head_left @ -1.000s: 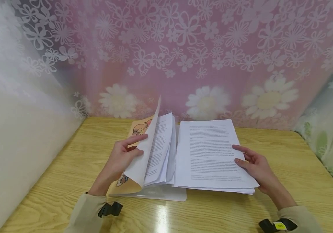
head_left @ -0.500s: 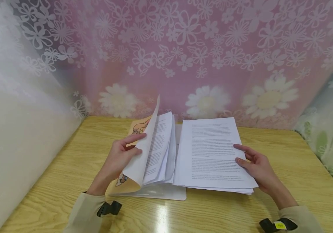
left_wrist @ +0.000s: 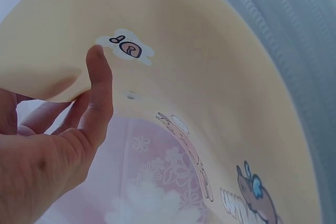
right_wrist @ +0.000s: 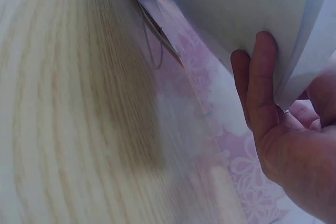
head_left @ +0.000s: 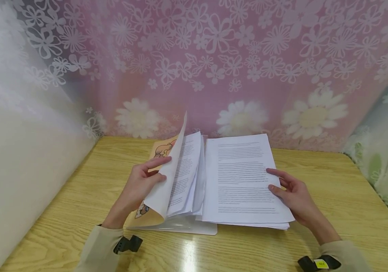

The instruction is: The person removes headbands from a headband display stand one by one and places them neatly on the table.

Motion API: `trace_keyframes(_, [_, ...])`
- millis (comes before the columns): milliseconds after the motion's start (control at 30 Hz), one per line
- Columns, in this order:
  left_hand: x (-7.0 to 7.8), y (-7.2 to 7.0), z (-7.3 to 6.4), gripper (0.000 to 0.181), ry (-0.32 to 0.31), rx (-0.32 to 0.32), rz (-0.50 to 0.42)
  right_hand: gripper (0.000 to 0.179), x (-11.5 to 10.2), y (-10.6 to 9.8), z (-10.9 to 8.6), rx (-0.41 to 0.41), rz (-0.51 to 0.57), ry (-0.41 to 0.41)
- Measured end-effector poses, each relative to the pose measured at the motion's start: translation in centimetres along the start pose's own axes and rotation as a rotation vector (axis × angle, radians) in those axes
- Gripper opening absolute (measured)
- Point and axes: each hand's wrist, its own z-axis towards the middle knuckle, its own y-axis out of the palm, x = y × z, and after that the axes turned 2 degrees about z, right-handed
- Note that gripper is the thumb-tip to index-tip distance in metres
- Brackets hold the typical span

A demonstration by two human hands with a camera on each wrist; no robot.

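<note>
My left hand [head_left: 144,183] pinches the bent-back front cover of a folder [head_left: 168,187], white on its inner side. In the left wrist view the cover's outer side [left_wrist: 184,40] is orange with cartoon animals. My right hand [head_left: 294,194] grips the right edge of a sheaf of printed sheets [head_left: 241,177], thumb on top. Fingers [right_wrist: 262,72] press on the sheaf's underside in the right wrist view. More printed pages [head_left: 184,173] stand tilted behind the cover. The left edge of the sheaf overlaps the folder's clear sleeves [head_left: 199,189].
The folder's pale back board [head_left: 194,226] lies on the wood-grain table [head_left: 241,249]. A pink floral curtain [head_left: 194,68] hangs right behind the table, with a whitish sheet [head_left: 27,151] along its left side. Each wrist wears a black strap [head_left: 127,244].
My right hand has shifted a little left with the sheaf, bringing its left edge closer over the folder's sleeves. The left hand and the cover stay nearly where they were.
</note>
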Motion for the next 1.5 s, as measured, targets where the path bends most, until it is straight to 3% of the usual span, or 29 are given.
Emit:
trace_keyframes(667, [0.0, 0.0, 0.0, 0.048, 0.018, 0.002, 0.021, 0.057, -0.3, 2.1, 1.1, -0.008, -0.042, -0.015])
trace_keyframes(900, [0.0, 0.1, 0.0, 0.048, 0.019, 0.004, 0.034, 0.058, -0.4, 2.3, 1.4, 0.017, -0.05, 0.018])
trace_keyframes(1500, [0.1, 0.3, 0.0, 0.048, 0.002, 0.0, 0.038, 0.054, -0.5, 3.7, 1.8, 0.012, 0.003, 0.01])
